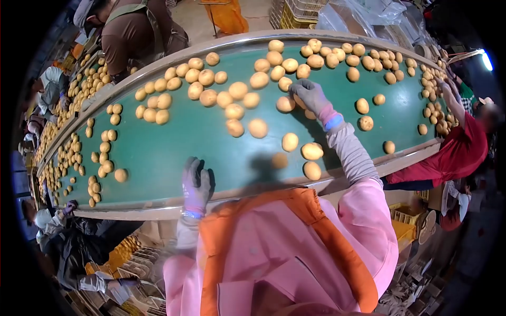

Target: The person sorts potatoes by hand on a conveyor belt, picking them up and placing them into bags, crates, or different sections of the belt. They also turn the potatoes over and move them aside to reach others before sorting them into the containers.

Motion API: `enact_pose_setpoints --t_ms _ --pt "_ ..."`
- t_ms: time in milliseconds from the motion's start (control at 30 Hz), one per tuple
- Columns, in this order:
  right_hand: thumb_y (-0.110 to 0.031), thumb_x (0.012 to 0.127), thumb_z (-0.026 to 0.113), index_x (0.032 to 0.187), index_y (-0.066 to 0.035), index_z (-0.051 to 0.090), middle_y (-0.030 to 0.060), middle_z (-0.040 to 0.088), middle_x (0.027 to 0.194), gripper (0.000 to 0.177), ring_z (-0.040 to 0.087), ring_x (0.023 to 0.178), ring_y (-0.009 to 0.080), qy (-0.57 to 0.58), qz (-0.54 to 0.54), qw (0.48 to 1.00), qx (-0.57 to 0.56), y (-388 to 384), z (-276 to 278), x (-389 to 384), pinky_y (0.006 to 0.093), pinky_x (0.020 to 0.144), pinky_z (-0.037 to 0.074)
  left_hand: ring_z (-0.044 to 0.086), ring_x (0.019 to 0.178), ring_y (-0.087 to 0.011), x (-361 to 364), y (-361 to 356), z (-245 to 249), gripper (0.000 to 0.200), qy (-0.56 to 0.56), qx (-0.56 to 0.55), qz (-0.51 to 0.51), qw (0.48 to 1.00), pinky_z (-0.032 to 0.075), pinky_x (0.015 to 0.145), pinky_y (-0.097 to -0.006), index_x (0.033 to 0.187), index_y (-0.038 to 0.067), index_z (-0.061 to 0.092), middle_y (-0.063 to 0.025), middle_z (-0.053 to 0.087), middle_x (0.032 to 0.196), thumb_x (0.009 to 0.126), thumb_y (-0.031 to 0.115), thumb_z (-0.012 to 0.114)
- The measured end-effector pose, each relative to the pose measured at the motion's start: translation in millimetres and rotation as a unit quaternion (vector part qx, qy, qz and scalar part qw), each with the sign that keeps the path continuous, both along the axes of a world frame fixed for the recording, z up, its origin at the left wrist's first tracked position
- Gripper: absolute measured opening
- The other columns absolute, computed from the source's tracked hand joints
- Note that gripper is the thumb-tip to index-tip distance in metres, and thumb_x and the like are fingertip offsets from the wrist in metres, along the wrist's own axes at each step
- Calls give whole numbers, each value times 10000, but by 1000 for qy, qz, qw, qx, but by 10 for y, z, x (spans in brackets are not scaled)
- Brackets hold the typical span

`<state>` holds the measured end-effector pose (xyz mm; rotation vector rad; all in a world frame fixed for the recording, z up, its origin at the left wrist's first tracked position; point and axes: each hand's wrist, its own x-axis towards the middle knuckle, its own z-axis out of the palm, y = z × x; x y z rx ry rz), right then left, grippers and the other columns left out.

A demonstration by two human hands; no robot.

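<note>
Many potatoes (258, 128) lie loose on a green conveyor belt (158, 158). My right hand (312, 98), in a grey-purple glove, reaches over the belt's middle with its fingers curled round a potato (300, 101) that shows partly beneath them. Another potato (285, 104) lies just left of those fingers. Near the belt's close edge, my left hand (196, 185) wears a similar glove. Its fingers are stretched and apart, with nothing held in them. Several potatoes (312, 151) lie between my two arms, toward the near edge on the right.
A metal rail (242, 39) borders the belt's far side. A person in red (453, 147) reaches over the belt at the right. Another person in brown (138, 34) bends down beyond the rail. At the lower left stands a person in dark clothes (79, 247). Crates (303, 13) are stacked behind.
</note>
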<state>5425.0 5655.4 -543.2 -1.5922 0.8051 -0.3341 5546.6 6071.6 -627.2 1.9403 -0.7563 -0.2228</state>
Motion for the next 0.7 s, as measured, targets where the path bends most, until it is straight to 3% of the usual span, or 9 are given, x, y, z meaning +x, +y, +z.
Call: enact_pose_setpoints --t_ms 67,267,333,367,500,533,600,667,700 --pt "-284 883 639 1003 -42 742 129 745 953 288 714 904 230 64 19 973 -219 20 21 206 331 828 547 572 1184 -399 86 87 -23 421 -17 24 -1 1000 465 1024 -430 1263 -44 582 -251 519 1389 975 262 599" --pt "-308 859 646 1155 -104 727 132 732 1115 368 691 1059 296 96 101 957 -254 527 324 1040 396 923 537 567 1179 -398 315 350 -80 421 -28 23 -1 999 456 1039 -430 1264 -48 579 -255 521 1378 970 253 597" --pt "-282 858 650 1180 -133 725 122 721 1165 362 688 1072 308 224 263 841 -418 658 305 1289 415 910 544 565 1178 -396 384 423 -65 418 -18 13 -4 1000 454 1043 -429 1265 -50 577 -252 518 1377 968 244 595" --pt "-282 858 650 1180 -133 725 122 721 1165 362 688 1072 308 222 259 842 -417 707 299 1423 415 910 544 562 1178 -394 419 451 -54 414 -4 3 -6 1000 452 1047 -428 1265 -52 575 -248 515 1377 966 234 593" --pt "-245 864 668 1246 -84 682 136 711 1206 415 694 1079 306 440 371 652 -494 812 237 1881 418 925 543 568 1167 -371 534 622 40 394 44 -17 6 999 467 1032 -417 1273 -51 569 -237 504 1387 970 201 582" --pt "-245 864 668 1246 -84 682 136 711 1206 415 694 1079 306 437 371 653 -494 737 215 1926 418 925 543 581 1165 -361 615 687 -4 383 20 3 -4 1000 477 1021 -412 1275 -49 567 -232 493 1405 972 186 577" --pt "-262 894 647 1299 -69 644 115 695 1240 450 688 1094 268 363 297 822 -323 510 160 1857 398 933 537 594 1164 -351 693 824 -29 373 -2 20 -13 1000 487 1010 -407 1278 -47 566 -227 483 1422 975 170 572" --pt "-288 892 645 1436 -47 515 137 617 1332 608 622 1182 242 81 168 980 -73 655 271 1379 362 992 499 615 1171 -340 773 878 -32 363 78 -40 17 996 501 994 -400 1277 -41 566 -221 477 1440 978 164 573" --pt "-290 914 630 1474 -59 471 115 574 1370 626 582 1220 226 12 152 987 48 869 434 1189 348 1007 485 618 1189 -347 814 930 2 366 66 -21 4 998 498 1001 -405 1282 -37 567 -227 465 1454 979 167 578"
